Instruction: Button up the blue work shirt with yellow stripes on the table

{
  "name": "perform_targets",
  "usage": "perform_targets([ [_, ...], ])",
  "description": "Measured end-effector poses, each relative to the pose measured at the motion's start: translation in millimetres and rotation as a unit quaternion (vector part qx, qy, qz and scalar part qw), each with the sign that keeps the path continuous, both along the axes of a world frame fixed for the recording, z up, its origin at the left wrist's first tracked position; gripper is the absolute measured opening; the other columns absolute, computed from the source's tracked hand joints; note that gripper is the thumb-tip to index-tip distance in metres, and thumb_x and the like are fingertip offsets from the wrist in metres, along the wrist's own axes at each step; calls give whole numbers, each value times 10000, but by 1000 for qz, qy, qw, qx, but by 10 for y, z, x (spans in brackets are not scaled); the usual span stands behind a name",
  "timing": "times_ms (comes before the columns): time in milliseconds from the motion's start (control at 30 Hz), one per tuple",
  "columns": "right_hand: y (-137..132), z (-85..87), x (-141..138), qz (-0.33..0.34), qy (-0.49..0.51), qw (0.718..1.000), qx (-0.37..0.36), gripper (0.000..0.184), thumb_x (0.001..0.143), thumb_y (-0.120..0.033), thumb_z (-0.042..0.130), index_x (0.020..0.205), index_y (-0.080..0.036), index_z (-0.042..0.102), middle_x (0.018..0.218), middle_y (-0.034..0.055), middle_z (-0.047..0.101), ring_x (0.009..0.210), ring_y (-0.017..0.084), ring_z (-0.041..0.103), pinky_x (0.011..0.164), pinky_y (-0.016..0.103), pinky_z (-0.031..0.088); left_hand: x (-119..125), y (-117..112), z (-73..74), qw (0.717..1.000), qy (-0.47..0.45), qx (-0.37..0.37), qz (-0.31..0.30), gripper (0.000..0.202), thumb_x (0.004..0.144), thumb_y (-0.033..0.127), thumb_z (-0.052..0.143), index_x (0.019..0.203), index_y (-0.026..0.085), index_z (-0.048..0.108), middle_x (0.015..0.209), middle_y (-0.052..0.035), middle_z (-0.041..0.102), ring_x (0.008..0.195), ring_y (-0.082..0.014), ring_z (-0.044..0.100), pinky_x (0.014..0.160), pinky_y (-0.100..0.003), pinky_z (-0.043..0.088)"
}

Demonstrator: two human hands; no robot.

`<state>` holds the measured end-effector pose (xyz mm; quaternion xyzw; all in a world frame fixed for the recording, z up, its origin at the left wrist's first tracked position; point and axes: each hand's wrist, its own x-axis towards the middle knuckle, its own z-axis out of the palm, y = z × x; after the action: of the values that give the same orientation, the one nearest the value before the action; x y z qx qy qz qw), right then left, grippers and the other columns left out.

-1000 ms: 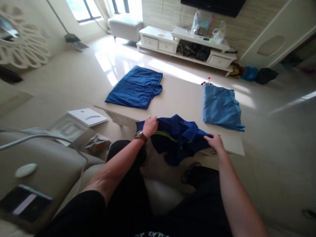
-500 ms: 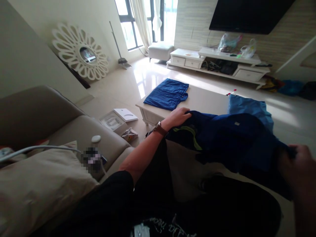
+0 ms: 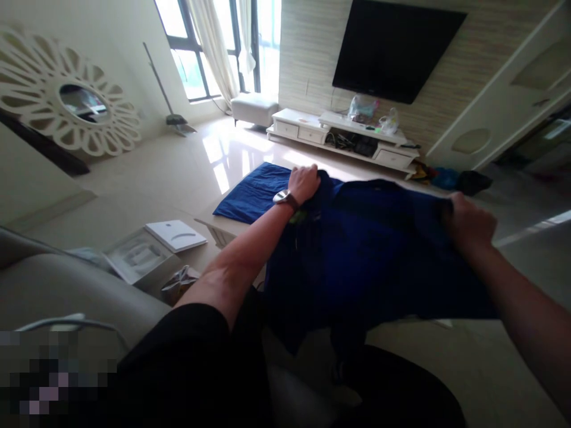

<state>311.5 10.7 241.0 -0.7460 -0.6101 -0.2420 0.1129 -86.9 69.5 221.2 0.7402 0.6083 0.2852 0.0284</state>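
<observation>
My left hand (image 3: 304, 183), with a wristwatch (image 3: 282, 197) on its wrist, grips the upper left of a dark blue garment (image 3: 357, 255). My right hand (image 3: 469, 223) pinches its far right edge. The garment hangs spread between both hands, above my lap and off the table. Under my left forearm, a folded bright blue garment (image 3: 252, 193) lies on the white table (image 3: 214, 221). The held garment hides most of the tabletop and the lighter blue garment seen earlier.
A white box (image 3: 138, 257) and its lid (image 3: 176, 235) stand left of the table, with a crumpled packet (image 3: 178, 286) nearby. A sofa (image 3: 66, 291) lies at lower left. A white TV cabinet (image 3: 339, 139) stands beyond, with dark bags (image 3: 468, 182) on the floor.
The dark blue garment has gone from lying on the table to hanging in the air, stretched wider between my hands. It now covers the lighter blue garment, and my view has swung toward the far wall.
</observation>
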Motion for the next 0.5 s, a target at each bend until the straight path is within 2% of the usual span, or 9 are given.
perform_targets([
  [67,619,219,-96,-12,0,1000,7,505,1085,-404,374,1243,-5,639,1138,277,659,1041,254,613,728,425,215,266,274,97,999,-22,19,35,503,1012,202,490,1482,37,425,1558,-254,441,1491,-351,355,1227,-541,241],
  [100,862,229,-165,-30,9,999,20,519,1076,-410,398,1264,15,629,1175,301,642,1113,292,600,744,450,209,387,303,55,998,-27,1,49,583,996,223,544,1524,48,371,1629,-273,329,1538,-401,252,1219,-579,240],
  [133,1047,162,-246,-44,28,999,12,501,1049,-396,478,1291,20,619,1212,327,624,1174,337,579,754,467,207,501,261,-53,998,-34,-24,50,634,990,288,574,1546,78,351,1659,-272,272,1548,-445,207,1184,-592,297],
  [167,1170,22,-334,-31,39,999,-7,498,1004,-364,565,1327,14,604,1243,347,609,1216,374,560,760,478,211,607,155,-226,996,-69,-53,27,675,991,326,566,1571,89,315,1678,-280,213,1549,-499,154,1152,-622,325],
  [233,1229,-438,-511,49,46,997,-43,492,954,-288,597,1393,-67,588,1349,343,568,1284,392,526,778,492,245,799,-216,-715,985,-130,-112,-5,759,957,374,590,1601,142,260,1694,-279,159,1550,-532,107,1131,-674,339],
  [300,1050,-1024,-687,90,48,990,-97,485,894,-238,619,1369,-138,615,1351,311,585,1267,389,541,768,491,296,950,-741,-1285,966,-168,-193,-45,856,897,474,630,1600,170,247,1675,-282,199,1546,-522,147,1135,-706,342],
  [400,442,-1815,-1051,192,63,960,-192,414,850,-322,631,1233,-169,665,1258,266,642,1149,394,587,753,479,394,1052,-1636,-2029,945,-186,-262,-54,796,883,486,587,1554,154,315,1601,-297,299,1539,-481,205,1148,-692,347],
  [467,-61,-2132,-1443,284,100,934,-193,341,865,-331,563,1153,-178,665,1190,227,664,1091,376,598,818,478,455,1043,-2154,-2372,940,-177,-282,-76,772,856,501,601,1508,146,388,1549,-290,358,1515,-460,252,1152,-662,364],
  [500,-309,-2214,-1692,333,127,918,-175,314,866,-324,535,1120,-186,657,1156,207,668,1069,365,600,863,479,471,1025,-2359,-2500,937,-170,-289,-94,777,838,526,618,1485,144,420,1526,-285,383,1493,-460,286,1139,-648,386],
])
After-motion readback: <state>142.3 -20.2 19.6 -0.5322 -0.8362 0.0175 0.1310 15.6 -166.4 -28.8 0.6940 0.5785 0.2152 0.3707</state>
